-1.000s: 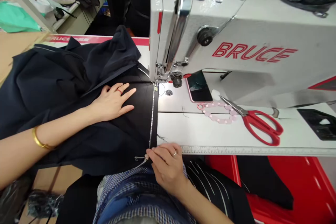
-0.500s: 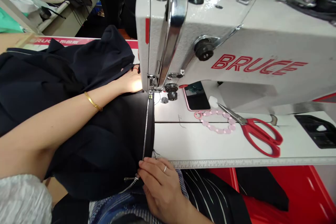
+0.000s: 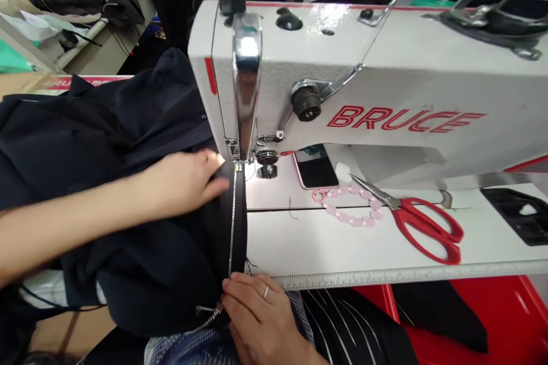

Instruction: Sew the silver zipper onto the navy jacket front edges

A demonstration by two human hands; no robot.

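Observation:
A dark navy garment [image 3: 149, 274] lies bunched on the sewing machine table. Along its right edge runs a metal zipper [image 3: 232, 222], its upper end right under the machine's needle area [image 3: 240, 159]. My left hand [image 3: 192, 179], smeared by motion, hovers over the cloth just left of the zipper, thumb and fingers apart with nothing between them. Near the table's front edge, my right hand [image 3: 263, 313] is closed on the zipper edge of the garment. A zipper pull [image 3: 205, 309] hangs just left of those fingers.
The white sewing machine head [image 3: 377, 91] spans the upper right. Under its arm lie a phone [image 3: 317, 170], a pink beaded strap [image 3: 351, 221] and red-handled scissors [image 3: 428, 228]. A ruler strip [image 3: 363, 279] follows the front edge, above a red bin [image 3: 505, 308].
My left hand has come off the cloth beside the needle area, moving down and left with its fingers opening. My right hand keeps its grip. The whole view has shifted slightly.

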